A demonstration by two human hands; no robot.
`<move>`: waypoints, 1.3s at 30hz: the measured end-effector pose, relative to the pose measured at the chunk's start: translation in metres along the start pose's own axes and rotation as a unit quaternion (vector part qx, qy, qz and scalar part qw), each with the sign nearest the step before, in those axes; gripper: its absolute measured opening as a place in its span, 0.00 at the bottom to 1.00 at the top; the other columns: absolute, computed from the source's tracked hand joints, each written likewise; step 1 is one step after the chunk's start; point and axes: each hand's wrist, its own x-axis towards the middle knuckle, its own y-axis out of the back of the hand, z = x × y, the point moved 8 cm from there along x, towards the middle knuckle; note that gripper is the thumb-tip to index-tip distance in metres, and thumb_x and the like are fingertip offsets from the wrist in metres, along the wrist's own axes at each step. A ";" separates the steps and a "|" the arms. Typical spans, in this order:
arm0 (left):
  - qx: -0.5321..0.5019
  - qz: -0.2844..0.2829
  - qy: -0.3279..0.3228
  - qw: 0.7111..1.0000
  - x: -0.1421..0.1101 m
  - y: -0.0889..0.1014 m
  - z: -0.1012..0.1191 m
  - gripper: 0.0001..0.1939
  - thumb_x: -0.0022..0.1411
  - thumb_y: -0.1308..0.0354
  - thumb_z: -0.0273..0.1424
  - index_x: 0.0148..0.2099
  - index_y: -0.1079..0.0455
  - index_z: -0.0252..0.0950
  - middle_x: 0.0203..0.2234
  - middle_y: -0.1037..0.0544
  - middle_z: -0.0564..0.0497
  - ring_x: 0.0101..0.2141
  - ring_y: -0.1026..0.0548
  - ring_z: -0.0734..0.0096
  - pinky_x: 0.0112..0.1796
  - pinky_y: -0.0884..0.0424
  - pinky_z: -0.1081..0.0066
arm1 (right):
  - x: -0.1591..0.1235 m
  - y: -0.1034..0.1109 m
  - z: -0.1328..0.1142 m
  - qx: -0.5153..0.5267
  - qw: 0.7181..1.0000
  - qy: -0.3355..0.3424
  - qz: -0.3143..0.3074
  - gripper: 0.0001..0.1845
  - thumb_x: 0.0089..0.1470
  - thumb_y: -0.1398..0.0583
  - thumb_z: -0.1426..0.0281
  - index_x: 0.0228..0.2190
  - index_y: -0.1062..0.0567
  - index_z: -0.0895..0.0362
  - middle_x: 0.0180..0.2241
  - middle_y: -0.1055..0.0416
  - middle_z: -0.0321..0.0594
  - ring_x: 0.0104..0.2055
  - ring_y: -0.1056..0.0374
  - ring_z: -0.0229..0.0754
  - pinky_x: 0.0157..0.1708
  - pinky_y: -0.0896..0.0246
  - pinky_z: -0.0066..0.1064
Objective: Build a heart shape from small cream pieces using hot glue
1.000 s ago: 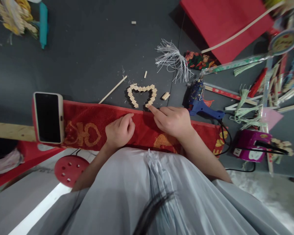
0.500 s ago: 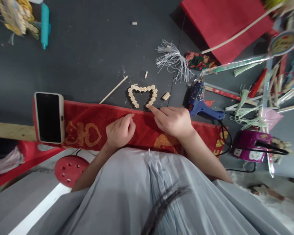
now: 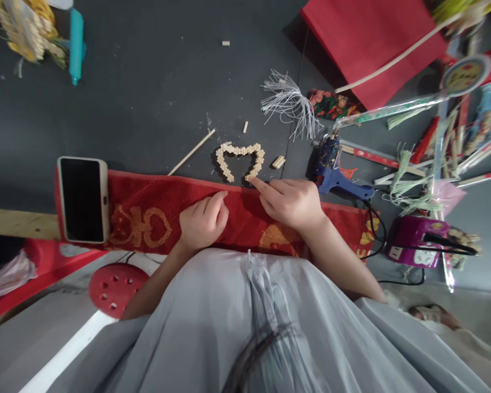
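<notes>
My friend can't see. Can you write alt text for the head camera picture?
The person's right hand has a finger at one end of a pale, heart-like outline, open at the bottom, on a dark table. The left hand curls, seemingly empty, over a red towel. A phone lies on the left, a blue glue gun on the right.

We cannot see inside the curled fingers of the left hand [image 3: 204, 221] or under the folded ones of the right hand [image 3: 290, 202]. Both hands hide parts of the red towel [image 3: 135, 191] from us. Well beyond the left hand, the top edge cuts off a yellow-and-cream bundle [image 3: 27, 27]; beyond the right, it crops a red sheet [image 3: 372, 43]. The print on the round label [image 3: 466, 75] there is too small for us.
</notes>
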 end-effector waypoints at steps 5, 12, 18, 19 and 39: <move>0.064 -0.012 -0.042 0.997 0.002 0.000 0.007 0.17 0.66 0.49 0.27 0.51 0.23 0.37 0.25 0.19 0.52 0.23 0.25 0.74 0.27 0.35 0.73 | -0.001 0.007 -0.004 -0.013 0.998 0.025 0.052 0.19 0.64 0.47 0.74 0.46 0.18 0.54 0.18 0.33 0.34 0.22 0.46 0.33 0.23 0.58 0.30; 0.052 -0.024 -0.033 0.998 0.002 0.000 0.007 0.18 0.66 0.49 0.27 0.53 0.23 0.38 0.22 0.22 0.53 0.22 0.26 0.73 0.27 0.35 0.71 | -0.003 0.009 -0.006 -0.023 0.996 0.040 0.079 0.18 0.64 0.46 0.74 0.46 0.17 0.54 0.18 0.33 0.33 0.22 0.45 0.33 0.24 0.57 0.30; -0.004 -0.061 0.013 0.998 0.008 -0.001 -0.002 0.20 0.67 0.51 0.27 0.57 0.27 0.37 0.28 0.18 0.51 0.24 0.24 0.73 0.28 0.33 0.73 | -0.002 0.008 -0.005 -0.020 0.997 0.037 0.062 0.18 0.64 0.47 0.73 0.45 0.18 0.54 0.18 0.33 0.33 0.22 0.46 0.33 0.23 0.57 0.30; -0.017 -0.070 0.020 0.997 0.012 0.000 -0.004 0.21 0.67 0.51 0.27 0.58 0.27 0.37 0.30 0.17 0.51 0.26 0.23 0.72 0.29 0.32 0.73 | -0.002 0.007 -0.005 -0.017 0.998 0.035 0.054 0.19 0.65 0.47 0.73 0.46 0.18 0.54 0.18 0.33 0.33 0.22 0.46 0.33 0.23 0.57 0.30; -0.048 -0.199 0.038 0.978 0.073 -0.008 -0.014 0.21 0.66 0.53 0.27 0.54 0.24 0.40 0.41 0.16 0.48 0.37 0.18 0.62 0.35 0.28 0.69 | -0.003 0.004 -0.005 -0.043 0.997 0.038 0.051 0.20 0.65 0.48 0.73 0.48 0.19 0.53 0.18 0.32 0.34 0.22 0.45 0.33 0.24 0.59 0.31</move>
